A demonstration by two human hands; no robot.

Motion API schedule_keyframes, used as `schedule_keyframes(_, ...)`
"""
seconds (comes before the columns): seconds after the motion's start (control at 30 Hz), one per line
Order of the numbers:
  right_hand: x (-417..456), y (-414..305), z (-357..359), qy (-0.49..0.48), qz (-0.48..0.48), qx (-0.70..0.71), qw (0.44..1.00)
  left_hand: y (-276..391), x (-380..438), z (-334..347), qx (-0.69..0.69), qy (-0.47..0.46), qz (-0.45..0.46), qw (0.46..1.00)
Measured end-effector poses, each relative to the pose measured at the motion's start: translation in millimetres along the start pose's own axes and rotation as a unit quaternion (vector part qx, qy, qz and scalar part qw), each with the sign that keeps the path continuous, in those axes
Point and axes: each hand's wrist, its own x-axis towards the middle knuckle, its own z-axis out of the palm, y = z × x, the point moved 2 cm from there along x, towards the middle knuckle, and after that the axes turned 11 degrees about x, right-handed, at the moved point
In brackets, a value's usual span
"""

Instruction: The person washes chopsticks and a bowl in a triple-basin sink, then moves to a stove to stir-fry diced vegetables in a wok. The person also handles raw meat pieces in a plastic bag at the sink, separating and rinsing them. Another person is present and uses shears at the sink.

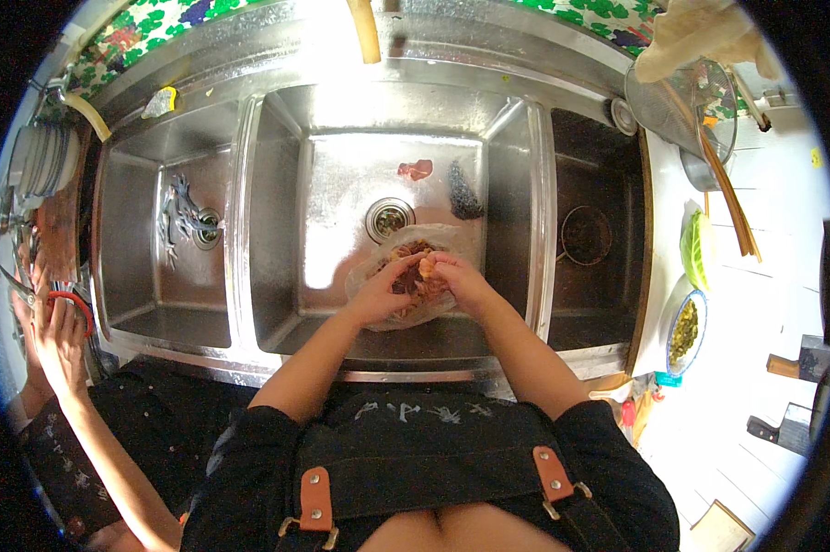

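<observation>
My left hand (pixel 386 295) and my right hand (pixel 462 277) are over a clear plastic bag (pixel 364 276) in the middle sink basin. Reddish-brown meat pieces (pixel 415 245), seemingly offal, lie in the bag. Between my right fingertips is a small yellow-orange piece (pixel 426 268). The left index fingertip comes close to that piece, while the left thumb is spread lower over dark meat. Whether the left fingers grip anything is hidden. Beyond the bag are the drain (pixel 390 219), a flat red piece of meat (pixel 415 170) and a metal scouring pad (pixel 464 192).
Grey poultry feet, by their look, (pixel 180 214) lie in the left basin (pixel 128 276). At far left, another person's hands (pixel 59 338) hold red-handled scissors (pixel 73 298). On the right are a dark basin (pixel 584 303), a strainer (pixel 646 90), a bowl of chopped greens (pixel 685 332) and cleavers (pixel 794 426).
</observation>
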Motion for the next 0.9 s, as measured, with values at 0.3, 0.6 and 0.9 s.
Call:
schedule_keyframes(0.3, -12, -47, 28, -0.101, -0.036, -0.085, 0.991, 3, 13, 1, 0.087, -0.168, 0.036, 0.981)
schedule_keyframes(0.6, -3, -45, -8, 0.053, -0.085, -0.457, 0.884, -36, 27, 22, 0.194, 0.039, -0.065, 0.978)
schedule_keyframes(0.9, 11, 22, -13, 0.039, -0.086, -0.788, 0.609, -53, 18, 27, 0.398, -0.069, -0.173, 0.898)
